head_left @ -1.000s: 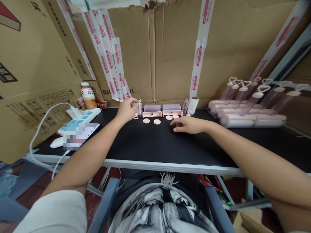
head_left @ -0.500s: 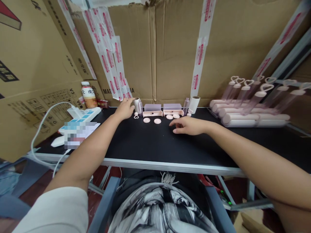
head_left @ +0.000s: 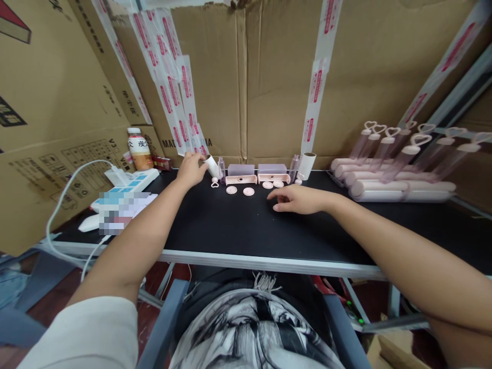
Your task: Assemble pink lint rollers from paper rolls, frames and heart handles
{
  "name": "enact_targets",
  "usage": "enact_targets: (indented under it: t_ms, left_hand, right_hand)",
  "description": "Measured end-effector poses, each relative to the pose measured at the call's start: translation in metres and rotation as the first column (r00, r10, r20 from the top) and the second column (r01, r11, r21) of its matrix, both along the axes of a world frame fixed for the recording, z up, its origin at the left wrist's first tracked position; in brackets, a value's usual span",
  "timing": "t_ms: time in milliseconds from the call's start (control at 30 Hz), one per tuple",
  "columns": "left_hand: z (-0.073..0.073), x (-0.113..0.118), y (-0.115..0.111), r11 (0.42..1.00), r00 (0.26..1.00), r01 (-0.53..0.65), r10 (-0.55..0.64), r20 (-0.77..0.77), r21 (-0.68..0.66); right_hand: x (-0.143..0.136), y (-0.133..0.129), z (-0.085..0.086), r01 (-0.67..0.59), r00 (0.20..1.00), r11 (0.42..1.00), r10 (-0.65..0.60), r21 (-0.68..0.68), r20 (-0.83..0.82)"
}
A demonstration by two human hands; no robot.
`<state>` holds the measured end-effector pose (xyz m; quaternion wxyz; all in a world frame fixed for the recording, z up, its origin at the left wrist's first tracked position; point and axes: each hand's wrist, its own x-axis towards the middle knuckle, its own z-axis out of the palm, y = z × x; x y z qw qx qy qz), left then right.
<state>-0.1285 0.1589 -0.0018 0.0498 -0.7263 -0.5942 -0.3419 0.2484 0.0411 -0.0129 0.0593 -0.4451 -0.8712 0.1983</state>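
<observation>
A black-topped table (head_left: pixel 226 230) with a metal front edge bears a white power strip (head_left: pixel 144 179) and a bottle (head_left: pixel 140 151) toward its left end. Pink discs (head_left: pixel 248 191) lie before two pink trays (head_left: pixel 241 180) and lilac boxes (head_left: pixel 241 169), between a tilted white tube (head_left: pixel 211 167) and another white tube (head_left: pixel 306 166); pink cylinders (head_left: pixel 378 189) lie right.

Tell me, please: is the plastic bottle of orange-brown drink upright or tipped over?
Upright: the bottle stands with its white cap at the top.

R arm (head_left: pixel 400 243) cut @ edge, discs (head_left: pixel 248 191) too sm. to read, flat item (head_left: pixel 125 211) pixelated
</observation>
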Motion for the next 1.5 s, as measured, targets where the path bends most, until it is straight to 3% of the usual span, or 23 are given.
enact_targets:
  t_ms: [167,333,433,533,633,800,933,1033,1100,1233,1367,1433,1500]
  left_hand:
    - [0.003,-0.001,0.001,0.999,0.999,-0.02,0.018,0.047,0.042]
    - [0.012,-0.006,0.0,0.975,0.984,-0.056,0.017,0.179,0.214]
    - [0.021,-0.008,-0.008,0.917,0.969,-0.019,-0.082,0.234,0.399]
    - [0.032,-0.002,-0.024,0.817,0.943,0.073,-0.243,0.227,0.572]
    - [0.037,0.013,-0.041,0.736,0.905,0.171,-0.38,0.191,0.655]
    - [0.025,0.051,-0.067,0.7,0.836,0.418,-0.545,0.056,0.579]
    - [0.012,0.075,-0.091,0.671,0.748,0.619,-0.662,-0.045,0.409]
    - [0.009,0.083,-0.104,0.721,0.764,0.62,-0.645,-0.026,0.31]
    - [0.008,0.085,-0.107,0.726,0.758,0.626,-0.653,-0.003,0.286]
    - [0.002,0.088,-0.106,0.668,0.689,0.695,-0.724,0.02,0.265]
    - [-0.007,0.092,-0.103,0.61,0.626,0.757,-0.78,0.008,0.235]
    - [-0.009,0.091,-0.099,0.63,0.634,0.756,-0.772,0.041,0.177]
    - [-0.007,0.086,-0.094,0.685,0.683,0.727,-0.728,0.061,0.048]
  right_hand:
    - [0.0,0.001,-0.001,0.005,1.0,1.0,-0.005,0.0,-0.003]
    - [0.0,-0.001,0.0,0.001,1.0,1.0,-0.001,0.006,-0.004]
    - [0.0,-0.001,0.0,0.005,1.0,1.0,-0.005,0.013,-0.006]
    - [-0.001,0.0,-0.002,-0.01,0.999,1.0,0.011,0.027,-0.045]
    - [-0.004,0.001,-0.005,-0.023,0.987,0.996,0.036,0.081,-0.155]
    - [-0.012,0.005,-0.013,0.113,0.89,0.941,0.047,0.318,-0.454]
    - [-0.012,0.007,-0.017,0.181,0.831,0.913,0.056,0.365,-0.553]
    - [-0.01,0.007,-0.016,0.231,0.801,0.909,0.026,0.348,-0.599]
    - [-0.01,0.005,-0.014,0.301,0.787,0.875,-0.003,0.379,-0.617]
    - [-0.016,-0.006,-0.006,0.26,0.852,0.795,0.078,0.549,-0.517]
    - [-0.026,-0.016,-0.002,0.156,0.896,0.798,0.134,0.582,-0.423]
    - [-0.028,-0.017,-0.003,0.163,0.911,0.801,0.102,0.576,-0.4]
    - [-0.027,-0.014,-0.004,0.175,0.927,0.798,0.064,0.576,-0.37]
